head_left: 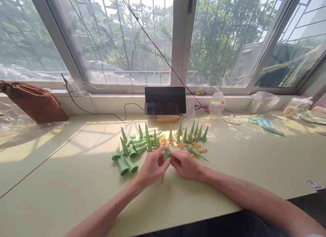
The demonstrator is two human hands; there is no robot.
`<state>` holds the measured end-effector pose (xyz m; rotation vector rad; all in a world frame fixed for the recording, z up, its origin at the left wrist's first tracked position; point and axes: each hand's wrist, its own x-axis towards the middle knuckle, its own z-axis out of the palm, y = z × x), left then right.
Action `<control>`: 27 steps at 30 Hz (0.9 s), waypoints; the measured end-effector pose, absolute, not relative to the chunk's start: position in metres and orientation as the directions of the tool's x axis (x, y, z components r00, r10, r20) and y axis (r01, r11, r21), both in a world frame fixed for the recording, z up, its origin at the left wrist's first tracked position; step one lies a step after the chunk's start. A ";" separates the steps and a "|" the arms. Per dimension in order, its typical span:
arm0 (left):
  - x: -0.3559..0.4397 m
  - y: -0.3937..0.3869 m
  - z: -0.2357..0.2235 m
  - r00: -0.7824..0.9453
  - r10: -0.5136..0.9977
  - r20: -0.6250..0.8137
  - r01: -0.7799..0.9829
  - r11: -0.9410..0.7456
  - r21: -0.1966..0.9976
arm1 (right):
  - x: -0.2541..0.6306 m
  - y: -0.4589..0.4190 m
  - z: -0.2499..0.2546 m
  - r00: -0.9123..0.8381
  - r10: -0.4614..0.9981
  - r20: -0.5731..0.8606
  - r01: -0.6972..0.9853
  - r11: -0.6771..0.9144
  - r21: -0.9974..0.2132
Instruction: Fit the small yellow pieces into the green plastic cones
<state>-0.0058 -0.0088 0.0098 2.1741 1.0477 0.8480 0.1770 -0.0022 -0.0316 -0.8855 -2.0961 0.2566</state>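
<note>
My left hand [152, 166] is closed around a green plastic spike [166, 156], its wide collared end up and its tip pointing down toward the table. Close against that upper end, my right hand [186, 164] is closed in a pinch; whatever is between its fingertips is hidden. Just beyond my hands, small yellow plastic pieces [201, 149] lie in a loose heap. One more green spike [200, 154] rests on its side behind my right hand. To the left is a group of green spikes [123, 167], some lying down and others standing on their wide ends.
Several green spikes [196, 130] stand upright behind the yellow pieces. A dark-screened device [165, 96] leans on a small box [166, 119] by the window. A brown drawstring bag [43, 102] is at the left. Along the sill side are a plastic cup [216, 107] and a teal packet [267, 125].
</note>
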 end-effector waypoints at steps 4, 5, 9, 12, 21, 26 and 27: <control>-0.005 -0.008 0.011 0.488 0.822 0.293 0.467 -0.529 0.708 | 0.178 -0.002 -0.032 -0.423 0.680 0.599 0.498 0.727 -0.473; -0.005 -0.009 0.011 0.487 0.823 0.293 0.470 -0.529 0.706 | 0.178 -0.002 -0.032 -0.427 0.682 0.594 0.495 0.726 -0.477; -0.005 -0.010 0.012 0.487 0.823 0.293 0.479 -0.532 0.698 | 0.179 -0.001 -0.033 -0.431 0.682 0.591 0.486 0.727 -0.485; -0.005 -0.010 0.012 0.488 0.823 0.291 0.481 -0.532 0.697 | 0.179 0.000 -0.034 -0.428 0.679 0.597 0.479 0.730 -0.487; -0.005 -0.009 0.011 0.484 0.824 0.294 0.497 -0.535 0.683 | 0.179 0.000 -0.034 -0.440 0.673 0.594 0.469 0.737 -0.487; -0.005 -0.009 0.011 0.486 0.824 0.291 0.489 -0.532 0.692 | 0.179 0.001 -0.037 -0.441 0.664 0.604 0.451 0.746 -0.490; -0.005 -0.009 0.010 0.486 0.824 0.289 0.487 -0.531 0.693 | 0.179 0.001 -0.037 -0.440 0.665 0.604 0.449 0.745 -0.493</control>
